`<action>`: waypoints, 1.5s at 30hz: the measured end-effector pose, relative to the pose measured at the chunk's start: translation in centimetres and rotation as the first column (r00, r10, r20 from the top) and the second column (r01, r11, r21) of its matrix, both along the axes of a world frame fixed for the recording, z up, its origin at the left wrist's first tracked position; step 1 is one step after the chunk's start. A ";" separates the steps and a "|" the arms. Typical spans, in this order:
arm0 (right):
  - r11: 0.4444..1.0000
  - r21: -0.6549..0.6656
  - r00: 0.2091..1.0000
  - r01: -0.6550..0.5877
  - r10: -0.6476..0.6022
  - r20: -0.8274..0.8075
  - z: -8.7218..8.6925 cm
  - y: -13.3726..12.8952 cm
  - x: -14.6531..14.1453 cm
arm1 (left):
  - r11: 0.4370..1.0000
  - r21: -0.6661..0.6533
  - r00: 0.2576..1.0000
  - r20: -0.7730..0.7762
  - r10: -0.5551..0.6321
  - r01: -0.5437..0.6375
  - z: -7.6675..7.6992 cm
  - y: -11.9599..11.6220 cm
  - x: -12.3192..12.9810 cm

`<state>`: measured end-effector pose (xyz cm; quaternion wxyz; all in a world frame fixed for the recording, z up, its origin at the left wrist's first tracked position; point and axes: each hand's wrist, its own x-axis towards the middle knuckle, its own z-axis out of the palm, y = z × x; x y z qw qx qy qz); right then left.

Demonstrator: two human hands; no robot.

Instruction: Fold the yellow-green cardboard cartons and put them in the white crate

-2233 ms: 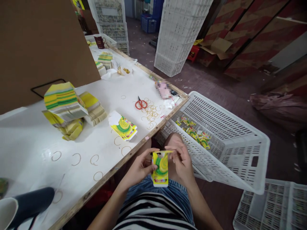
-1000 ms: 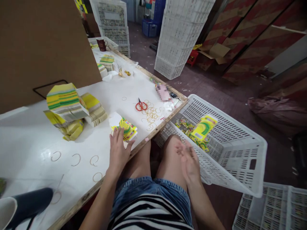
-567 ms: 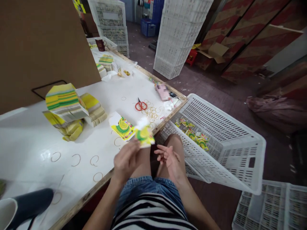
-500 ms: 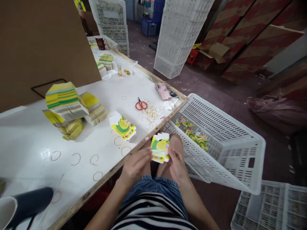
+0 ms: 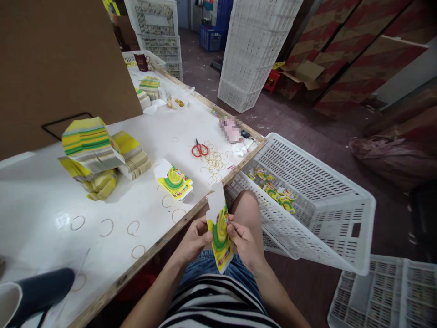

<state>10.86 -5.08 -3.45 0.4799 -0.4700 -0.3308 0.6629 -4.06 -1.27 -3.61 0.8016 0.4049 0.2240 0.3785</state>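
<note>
Over my lap, between both hands, is a yellow and green printed carton (image 5: 220, 234) with a white flap standing up at its top. My left hand (image 5: 196, 237) pinches its left edge, thumb on the printed face. On the opposite edge, my right hand (image 5: 244, 239) grips it between thumb and fingers. A small pile of similar flat cartons (image 5: 174, 180) lies on the white table (image 5: 143, 202) to the left. Farther left are thick bundled stacks of printed cartons (image 5: 90, 146). Red-handled scissors (image 5: 200, 149) lie beside scattered rubber bands (image 5: 215, 161).
To my right a white plastic crate (image 5: 317, 182), tilted, holds several small yellow-green cartons (image 5: 278, 196). Stacked white crates (image 5: 257, 50) stand behind the table. A large cardboard sheet (image 5: 64, 68) rises at the left, and a dark cylinder (image 5: 44, 289) lies near the front-left corner.
The carton in my hands has turned from lying flat to a more upright, narrower angle, its white flap now raised. Both hands have shifted slightly with it.
</note>
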 end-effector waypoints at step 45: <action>0.926 0.358 0.858 0.117 -0.276 0.433 -0.2 0.4 3.9 | 0.997 0.068 0.932 -0.358 0.058 -0.035 0.4 -0.2 0.2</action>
